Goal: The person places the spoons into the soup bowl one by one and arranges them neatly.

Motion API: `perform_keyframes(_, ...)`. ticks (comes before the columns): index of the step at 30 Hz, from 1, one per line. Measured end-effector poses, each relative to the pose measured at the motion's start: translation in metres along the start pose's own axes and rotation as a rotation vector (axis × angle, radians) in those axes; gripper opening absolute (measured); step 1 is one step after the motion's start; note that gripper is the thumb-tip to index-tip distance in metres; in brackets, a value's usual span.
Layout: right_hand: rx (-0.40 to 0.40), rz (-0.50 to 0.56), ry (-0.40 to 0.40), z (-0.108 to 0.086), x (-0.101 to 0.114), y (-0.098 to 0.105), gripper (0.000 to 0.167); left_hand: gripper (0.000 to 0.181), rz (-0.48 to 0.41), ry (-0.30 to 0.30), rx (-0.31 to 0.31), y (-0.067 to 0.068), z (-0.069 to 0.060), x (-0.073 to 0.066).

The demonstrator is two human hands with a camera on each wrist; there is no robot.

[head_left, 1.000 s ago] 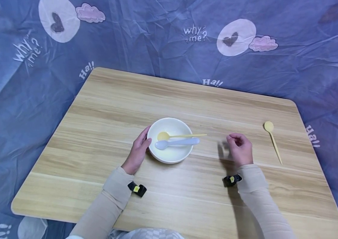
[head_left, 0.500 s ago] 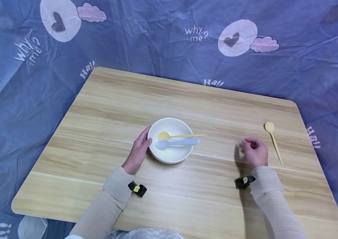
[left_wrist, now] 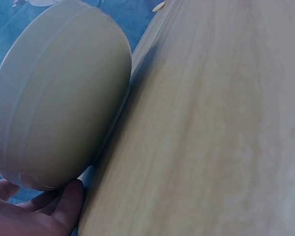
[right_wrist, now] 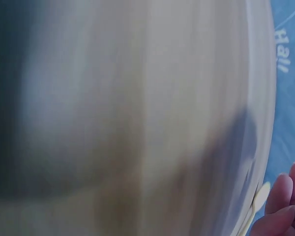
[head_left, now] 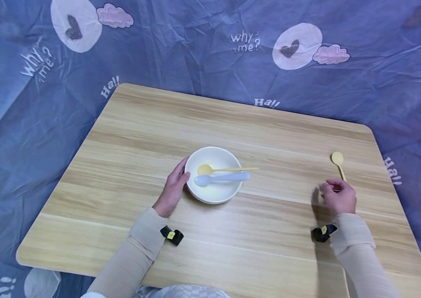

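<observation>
Hanging at the back and sides is blue cloth [head_left: 180, 49] printed with clouds, hearts and words; before it stands one wood-grain table [head_left: 158, 124]. One white bowl [head_left: 215, 155] stands near the table's middle. Two hands show, well apart: the left hand [head_left: 172, 187] grips the bowl's left side; the right hand [head_left: 339, 198] hangs near the table's right end, fingers loosely bent. Spoons number three: one blue spoon [head_left: 222, 178] and one yellow spoon [head_left: 225, 169] in the bowl, a second yellow spoon [head_left: 340, 166] partly hidden by the right hand.

Blue cloth [head_left: 195, 49] behind wooden table [head_left: 128, 165]
</observation>
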State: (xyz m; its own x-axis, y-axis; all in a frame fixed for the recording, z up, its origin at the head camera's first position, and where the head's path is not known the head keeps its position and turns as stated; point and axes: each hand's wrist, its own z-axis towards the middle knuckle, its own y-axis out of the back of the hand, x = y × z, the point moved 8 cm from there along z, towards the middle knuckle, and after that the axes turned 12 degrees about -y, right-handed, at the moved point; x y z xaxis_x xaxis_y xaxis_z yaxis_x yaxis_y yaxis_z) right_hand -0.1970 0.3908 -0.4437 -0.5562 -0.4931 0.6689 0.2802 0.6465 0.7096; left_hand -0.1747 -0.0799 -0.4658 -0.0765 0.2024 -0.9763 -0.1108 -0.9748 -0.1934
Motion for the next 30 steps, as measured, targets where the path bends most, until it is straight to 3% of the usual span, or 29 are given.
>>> perform_keyframes(7,-0.072,-0.097,-0.014,0.007,-0.012,0.020,0.029,0.051,0.001,0.001,-0.010,0.000,0.000,0.000)
perform_keyframes(14,-0.094,-0.139,-0.107,0.012,-0.029,0.032,0.028,0.052,0.001,0.003,-0.012,0.000,-0.001,0.000)
perform_keyframes(30,-0.123,-0.242,-0.137,0.024,-0.039,0.044,0.040,0.052,0.011,0.003,-0.012,0.000,0.000,0.001)
